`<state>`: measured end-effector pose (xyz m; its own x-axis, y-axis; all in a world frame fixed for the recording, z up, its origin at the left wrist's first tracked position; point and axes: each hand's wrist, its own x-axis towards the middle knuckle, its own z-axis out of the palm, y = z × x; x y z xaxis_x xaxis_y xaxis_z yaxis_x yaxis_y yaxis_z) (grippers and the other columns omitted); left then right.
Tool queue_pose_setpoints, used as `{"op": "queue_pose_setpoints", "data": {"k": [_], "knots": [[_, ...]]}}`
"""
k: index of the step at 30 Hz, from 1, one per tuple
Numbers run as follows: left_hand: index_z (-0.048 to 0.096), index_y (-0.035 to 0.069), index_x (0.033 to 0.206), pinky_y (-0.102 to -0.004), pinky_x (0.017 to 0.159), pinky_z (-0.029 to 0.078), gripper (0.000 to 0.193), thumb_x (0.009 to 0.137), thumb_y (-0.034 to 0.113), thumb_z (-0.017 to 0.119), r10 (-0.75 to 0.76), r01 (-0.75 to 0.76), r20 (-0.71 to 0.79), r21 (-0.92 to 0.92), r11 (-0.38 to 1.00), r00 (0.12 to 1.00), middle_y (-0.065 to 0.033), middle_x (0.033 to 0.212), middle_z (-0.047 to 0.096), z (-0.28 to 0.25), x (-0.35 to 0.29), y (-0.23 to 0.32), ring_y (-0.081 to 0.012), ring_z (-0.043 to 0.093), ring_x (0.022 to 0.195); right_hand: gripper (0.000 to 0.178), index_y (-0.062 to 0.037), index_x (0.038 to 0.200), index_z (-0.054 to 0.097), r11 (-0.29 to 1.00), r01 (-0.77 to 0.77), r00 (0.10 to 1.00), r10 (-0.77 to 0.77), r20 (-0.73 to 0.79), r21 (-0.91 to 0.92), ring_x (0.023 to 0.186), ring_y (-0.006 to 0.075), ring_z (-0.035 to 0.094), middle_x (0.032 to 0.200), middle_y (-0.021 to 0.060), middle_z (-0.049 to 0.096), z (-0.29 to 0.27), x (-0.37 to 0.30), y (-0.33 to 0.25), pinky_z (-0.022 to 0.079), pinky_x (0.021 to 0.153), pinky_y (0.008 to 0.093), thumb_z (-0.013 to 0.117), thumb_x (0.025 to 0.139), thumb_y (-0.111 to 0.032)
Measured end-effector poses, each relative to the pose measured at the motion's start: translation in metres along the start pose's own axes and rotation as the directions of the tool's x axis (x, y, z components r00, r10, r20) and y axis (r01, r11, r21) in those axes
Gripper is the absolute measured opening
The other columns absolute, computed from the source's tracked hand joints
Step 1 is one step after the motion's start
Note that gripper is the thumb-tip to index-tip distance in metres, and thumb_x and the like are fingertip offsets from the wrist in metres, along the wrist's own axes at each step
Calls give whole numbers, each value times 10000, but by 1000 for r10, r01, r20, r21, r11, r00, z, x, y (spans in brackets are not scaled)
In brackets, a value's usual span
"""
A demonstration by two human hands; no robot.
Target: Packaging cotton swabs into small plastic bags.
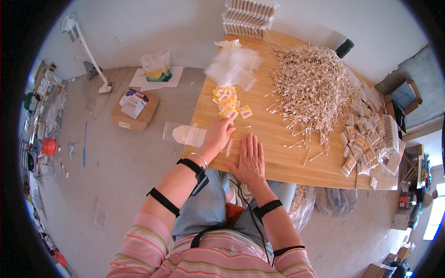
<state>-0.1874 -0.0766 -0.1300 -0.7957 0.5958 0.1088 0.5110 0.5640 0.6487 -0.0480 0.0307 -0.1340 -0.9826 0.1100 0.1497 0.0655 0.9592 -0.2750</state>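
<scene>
My left hand (218, 137) is closed, its fingertips pinching one end of a single cotton swab (244, 127) that points right. Just below it, a short row of cotton swabs (234, 148) lies side by side on the wooden table (271, 162). Flat on the tabletop, my right hand (251, 162) has its fingers stretched out along the right side of that row. Beyond my left hand lies a loose pile of small yellow and white cards (227, 103). A clear plastic bag with a white insert (187, 135) sits at the table's left edge, beside my left wrist.
A large heap of loose cotton swabs (313, 85) covers the table's right half. Filled small packs (364, 139) are piled at its right end. Clear bags (234, 65) and stacked bundles (248, 18) lie at the back. On the floor stands an open cardboard box (134, 111).
</scene>
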Motion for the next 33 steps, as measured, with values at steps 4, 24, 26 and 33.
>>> {"op": "queue_pose_setpoints", "data": {"k": [4, 24, 26, 33], "knots": [[485, 13, 1271, -377, 962, 421, 410, 965, 282, 525, -157, 38, -175, -543, 839, 972, -179, 1245, 536, 25, -50, 12, -292, 504, 1188, 937, 91, 1405, 287, 1000, -1, 1000, 2, -23, 10, 1419, 381, 200, 1493, 272, 254, 2, -1, -4, 136, 1161, 488, 534, 822, -600], [251, -29, 1458, -369, 1177, 94, 683, 1013, 487, 302, -141, 67, 6, -899, 433, 990, -141, 1521, 258, 26, -57, 15, -231, 165, 1435, 717, 150, 1373, 283, 996, -69, 998, 69, -1, 58, 1412, 448, 156, 1484, 322, 204, 12, -3, -24, 132, 1160, 505, 452, 900, -362], [275, -38, 1446, -365, 1173, 127, 675, 1017, 483, 292, -161, 75, -3, -876, 476, 987, -148, 1505, 287, 22, -55, 14, -226, 201, 1423, 718, 149, 1376, 281, 995, -77, 997, 77, 8, 55, 1414, 447, 147, 1484, 323, 203, 17, 2, -30, 120, 1162, 503, 450, 899, -359], [377, -44, 1396, -373, 1148, 228, 614, 1026, 441, 308, -273, 8, -200, -793, 610, 941, -155, 1445, 401, -3, -62, -33, -232, 329, 1368, 707, 145, 1378, 295, 990, -32, 998, 24, 54, 137, 1424, 438, 121, 1491, 322, 192, 35, 25, -77, 91, 1169, 498, 451, 897, -349]]}}
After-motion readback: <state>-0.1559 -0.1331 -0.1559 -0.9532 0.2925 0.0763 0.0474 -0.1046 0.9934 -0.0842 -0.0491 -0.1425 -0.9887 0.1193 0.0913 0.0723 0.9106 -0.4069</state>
